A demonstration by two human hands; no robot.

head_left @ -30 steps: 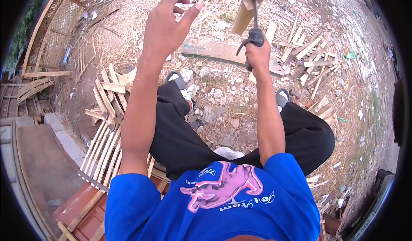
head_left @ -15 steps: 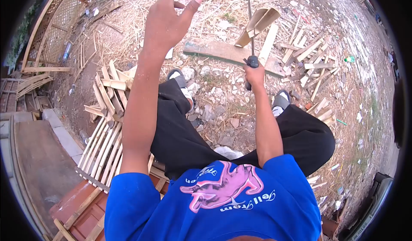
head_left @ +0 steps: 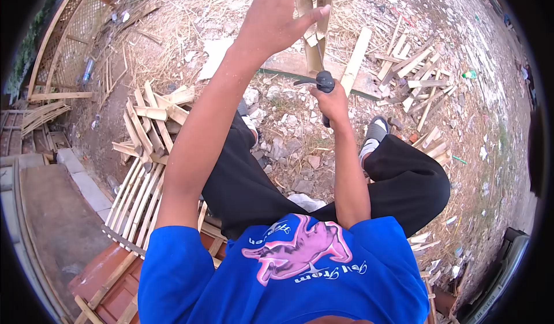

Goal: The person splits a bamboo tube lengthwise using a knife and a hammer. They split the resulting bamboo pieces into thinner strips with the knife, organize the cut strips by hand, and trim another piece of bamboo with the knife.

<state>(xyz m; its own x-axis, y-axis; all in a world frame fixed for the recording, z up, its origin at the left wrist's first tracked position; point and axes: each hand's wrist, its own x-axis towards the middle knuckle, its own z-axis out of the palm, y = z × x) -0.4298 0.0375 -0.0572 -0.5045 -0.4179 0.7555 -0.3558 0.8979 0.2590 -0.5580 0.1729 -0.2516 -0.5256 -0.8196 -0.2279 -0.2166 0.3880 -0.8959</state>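
Near the split wood (head_left: 313,51), the right hand (head_left: 333,103) squeezes a knife (head_left: 325,82), perhaps to steer it; the open left hand (head_left: 272,26) looks empty.

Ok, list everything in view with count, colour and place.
Knife: one, black-handled, front centre
Split bamboo: two halves, tan, at the knife
Plank: one, brown, ground ahead
Strip: one, pale, over the plank
Strip pile: many, tan, right
Second strip pile: many, tan, left
Slats: several, pale, lower left
Lattice: one, tan, upper left
Bottle: one, bluish, beside lattice
Stones: many, grey, centre
Shirt: one, blue, bottom
Trousers: one pair, black, centre
Left hand: one, bare, top centre
Right hand: one, bare, gripping the knife
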